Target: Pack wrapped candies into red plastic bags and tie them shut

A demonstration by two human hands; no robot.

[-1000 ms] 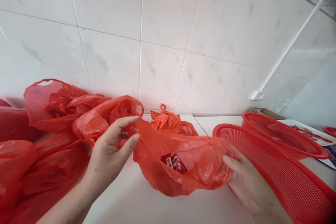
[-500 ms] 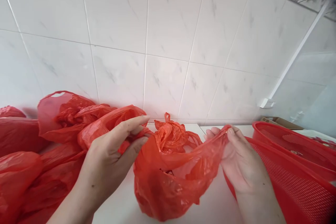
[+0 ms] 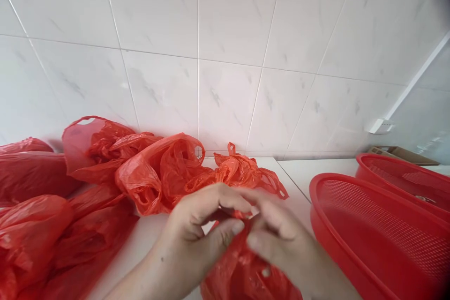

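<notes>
My left hand and my right hand meet at the centre, both pinched shut on the top of a red plastic bag. The bag hangs below my fingers over the white counter; whatever it contains is hidden. The fingertips of both hands touch around the gathered handles.
A heap of red plastic bags fills the left side and back of the counter, against the white tiled wall. Two red mesh baskets stand at the right. A cardboard box sits behind them.
My two hands came together from holding the bag's mouth wide open; the bag's top is now gathered between them. The view shifted slightly right and down.
</notes>
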